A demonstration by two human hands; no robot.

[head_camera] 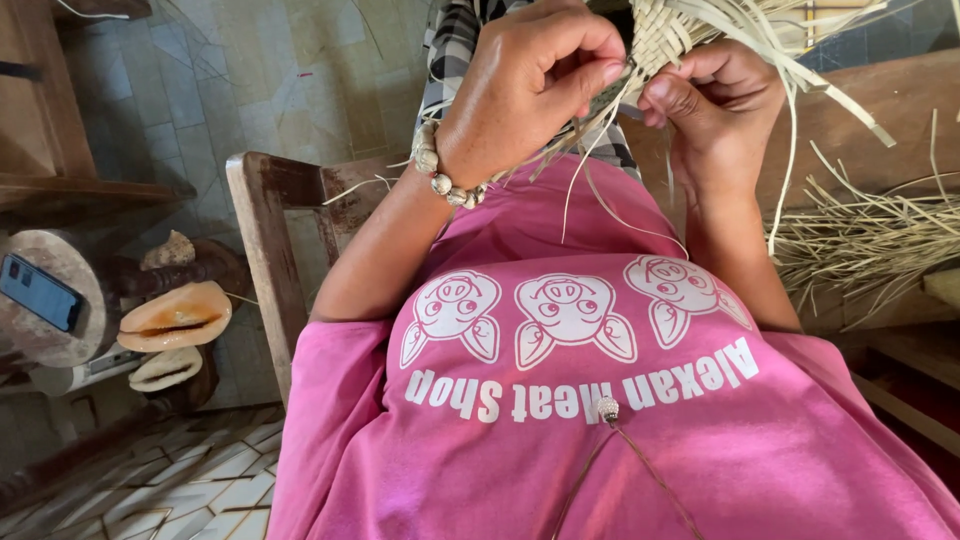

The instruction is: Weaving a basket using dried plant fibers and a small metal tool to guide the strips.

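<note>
Two hands at woven palm mat (pixel 665 35): left hand (pixel 530 85) pinches strip at mat edge, right hand (pixel 720 95) grips beside. Weaving step underway; next move likely calls for tucking strip under neighbour.

Both hands, left hand (pixel 530 85) and right hand (pixel 722 100), pinched on pale woven strips (pixel 665 35) above pink shirt (pixel 600 420).
</note>
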